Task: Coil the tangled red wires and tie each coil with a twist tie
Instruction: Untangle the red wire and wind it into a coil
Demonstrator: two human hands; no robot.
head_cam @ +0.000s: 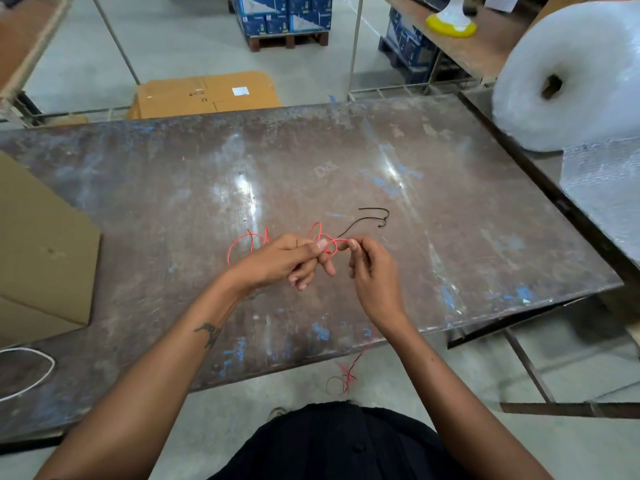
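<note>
Red wire (322,242) loops above the worn metal table (450,237), pinched by the left hand (287,259) and right hand (372,271). A black twist tie (372,218) lies just beyond; bubble-wrap roll (568,74) right, cardboard box (38,251) left. Blue cartons' (284,12) printing is unreadable.

hands x2 (280,259) (372,268) | red wire x1 (tangled, maybe more) (239,245) | black twist tie x1 (374,216) | bubble wrap roll x1 (568,77) | white cord loop x1 (27,374) | counter x1 (173,188)
</note>
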